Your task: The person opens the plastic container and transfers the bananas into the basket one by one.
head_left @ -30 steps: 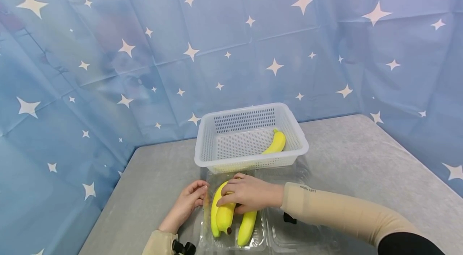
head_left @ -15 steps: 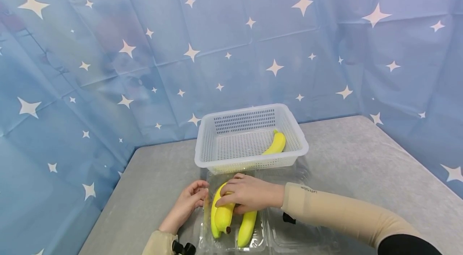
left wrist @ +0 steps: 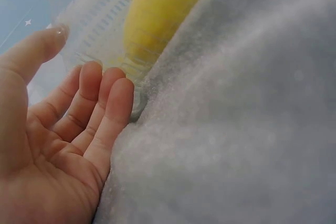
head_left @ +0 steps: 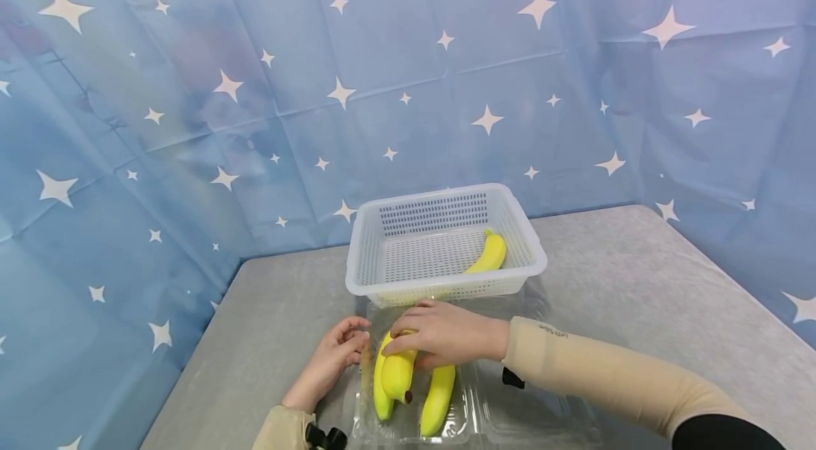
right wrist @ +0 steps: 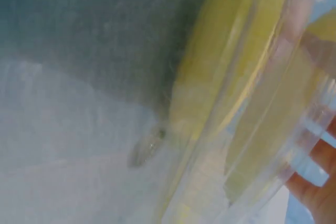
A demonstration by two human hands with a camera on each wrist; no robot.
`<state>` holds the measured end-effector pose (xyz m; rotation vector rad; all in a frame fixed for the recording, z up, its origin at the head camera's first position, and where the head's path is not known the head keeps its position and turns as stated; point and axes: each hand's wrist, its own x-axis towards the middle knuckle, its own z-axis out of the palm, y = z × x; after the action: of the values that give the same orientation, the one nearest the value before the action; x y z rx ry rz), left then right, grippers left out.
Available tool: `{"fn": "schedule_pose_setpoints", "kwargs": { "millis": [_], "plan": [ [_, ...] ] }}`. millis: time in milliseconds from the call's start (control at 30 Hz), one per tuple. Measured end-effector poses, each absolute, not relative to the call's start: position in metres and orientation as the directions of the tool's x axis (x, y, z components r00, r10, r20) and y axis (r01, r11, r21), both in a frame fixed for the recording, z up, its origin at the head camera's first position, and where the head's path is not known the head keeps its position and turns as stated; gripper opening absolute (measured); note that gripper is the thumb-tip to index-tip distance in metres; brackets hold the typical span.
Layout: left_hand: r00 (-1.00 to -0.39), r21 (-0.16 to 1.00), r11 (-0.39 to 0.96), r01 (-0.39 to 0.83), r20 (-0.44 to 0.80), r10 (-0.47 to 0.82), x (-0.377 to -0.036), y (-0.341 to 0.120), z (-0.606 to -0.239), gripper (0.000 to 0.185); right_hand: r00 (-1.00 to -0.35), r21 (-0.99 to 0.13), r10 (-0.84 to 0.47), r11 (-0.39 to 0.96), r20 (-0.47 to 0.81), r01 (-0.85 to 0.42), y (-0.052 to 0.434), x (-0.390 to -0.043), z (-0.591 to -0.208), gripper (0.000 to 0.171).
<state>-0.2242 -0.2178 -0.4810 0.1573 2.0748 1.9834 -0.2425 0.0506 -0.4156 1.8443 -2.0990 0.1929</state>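
A hinged clear plastic box [head_left: 468, 429] lies spread on the table, its left half holding bananas. My right hand [head_left: 440, 333] reaches in from above and grips the top banana [head_left: 398, 372], thumb and fingers over its far part. That banana lies over a second one [head_left: 380, 393] along the left wall. To its right is a third banana [head_left: 437, 407], its far end hidden under the hand. My left hand [head_left: 331, 358] is at the box's left edge with fingers relaxed. In the left wrist view its fingertips [left wrist: 119, 98] sit right at the clear rim, palm facing up.
Behind the box stands a white perforated basket [head_left: 376, 287] with one banana [head_left: 491, 253] at its right end. The box's right half [head_left: 529, 414] lies under the right forearm. A blue star-patterned curtain [head_left: 382, 46] hangs behind the grey table [head_left: 605, 273].
My right hand has shifted slightly away, and the near tip of the banana it grips has moved a little away and right. My left hand stays in place.
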Motion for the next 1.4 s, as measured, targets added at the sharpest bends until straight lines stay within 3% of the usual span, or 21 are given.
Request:
{"fn": "schedule_pose_setpoints", "kwargs": {
  "millis": [400,1400],
  "plan": [
    [-0.959,0.992,0.063,-0.109,-0.122,0.256,-0.223,-0.216,-0.478,0.038,-0.114,0.098,-0.927,0.159,0.357,-0.982,0.057,-0.244,-0.402,0.054],
    [-0.959,0.988,0.076,-0.131,-0.146,0.245,-0.224,-0.217,-0.482,0.037,-0.066,0.126,-0.9,0.132,0.43,-0.983,0.062,-0.241,-0.387,0.052]
  ]
}}
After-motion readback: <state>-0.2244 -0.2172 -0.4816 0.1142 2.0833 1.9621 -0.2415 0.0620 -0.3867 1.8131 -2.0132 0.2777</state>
